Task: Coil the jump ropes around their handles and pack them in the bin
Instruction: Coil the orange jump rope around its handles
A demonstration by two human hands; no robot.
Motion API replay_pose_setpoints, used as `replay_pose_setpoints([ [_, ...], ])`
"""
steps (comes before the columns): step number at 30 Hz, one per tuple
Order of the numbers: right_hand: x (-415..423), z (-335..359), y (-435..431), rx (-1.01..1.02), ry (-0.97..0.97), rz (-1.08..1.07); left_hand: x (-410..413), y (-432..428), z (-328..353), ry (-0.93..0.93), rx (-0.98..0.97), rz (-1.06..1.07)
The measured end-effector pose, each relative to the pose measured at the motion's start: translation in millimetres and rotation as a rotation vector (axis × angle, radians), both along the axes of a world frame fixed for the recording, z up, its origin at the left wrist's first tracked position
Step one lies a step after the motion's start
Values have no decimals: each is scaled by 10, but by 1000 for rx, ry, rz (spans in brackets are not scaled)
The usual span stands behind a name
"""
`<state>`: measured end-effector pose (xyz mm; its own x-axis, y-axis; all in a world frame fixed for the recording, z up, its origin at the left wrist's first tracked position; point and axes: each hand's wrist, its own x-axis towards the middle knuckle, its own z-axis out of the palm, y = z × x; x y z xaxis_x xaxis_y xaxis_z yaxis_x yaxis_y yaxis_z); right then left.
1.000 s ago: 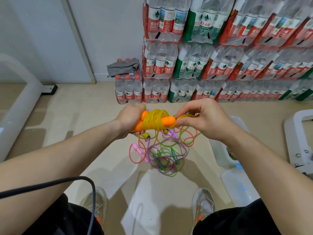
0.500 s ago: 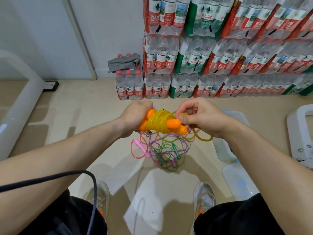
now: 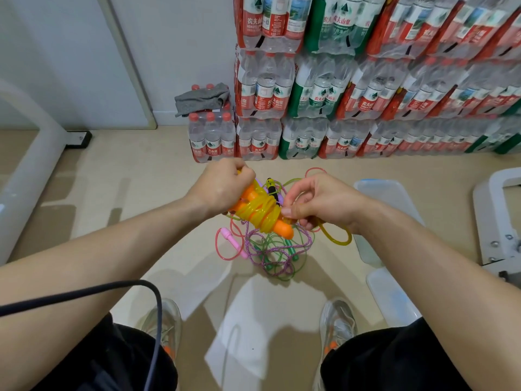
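Observation:
My left hand [image 3: 222,184] grips the upper end of a pair of orange handles [image 3: 283,228], held slanting down to the right. Yellow rope [image 3: 260,213] is wound in many turns around their middle. My right hand [image 3: 318,203] pinches the rope's free end beside the coil, and a loose yellow loop [image 3: 337,238] hangs below it. On the floor under my hands lies a tangle of other jump ropes [image 3: 275,255]: pink with a pink handle [image 3: 234,244], purple, and green. A clear plastic bin [image 3: 380,190] stands on the floor behind my right forearm.
Shrink-wrapped packs of water bottles [image 3: 352,94] are stacked against the wall ahead. The bin's clear lid [image 3: 392,297] lies by my right foot. A white frame [image 3: 25,176] stands at the left and white equipment [image 3: 499,221] at the right. A dark cable [image 3: 112,289] crosses my left arm.
The handles have tilted, their free end now pointing down and to the right. My right hand has moved lower with the rope end, and the loose yellow loop has grown shorter.

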<state>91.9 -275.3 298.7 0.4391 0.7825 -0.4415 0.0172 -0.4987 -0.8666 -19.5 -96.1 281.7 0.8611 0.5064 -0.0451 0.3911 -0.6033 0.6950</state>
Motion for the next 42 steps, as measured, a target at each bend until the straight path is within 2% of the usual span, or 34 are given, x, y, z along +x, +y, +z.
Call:
replay_pose_setpoints([
  [3,-5,19,-1,-164,55,107,2,-16,-6,-2,115,-83],
  [6,-19,81,-1,-361,-62,329,-3,-66,-20,-18,217,-159],
  [9,-29,115,-1,-376,79,341,-15,-61,-34,-59,306,-213],
  [17,-18,83,-20,-238,461,197,-52,22,12,-155,410,-215],
  [23,42,133,-78,62,749,75,-62,48,91,-213,275,-116],
  [28,14,141,-78,332,781,-38,-50,97,155,-267,90,-9],
  [29,5,149,-74,355,733,-52,-51,105,173,-276,44,-8],
  [33,-1,129,-15,320,256,-104,-75,31,208,-256,-93,-82],
  [37,20,88,32,273,-396,-204,-94,-100,170,-221,-207,-109],
  [40,26,90,34,133,-856,-235,-83,-136,188,-175,-293,-114],
  [42,11,112,46,87,-1023,-219,-71,-160,213,-163,-333,-129],
])
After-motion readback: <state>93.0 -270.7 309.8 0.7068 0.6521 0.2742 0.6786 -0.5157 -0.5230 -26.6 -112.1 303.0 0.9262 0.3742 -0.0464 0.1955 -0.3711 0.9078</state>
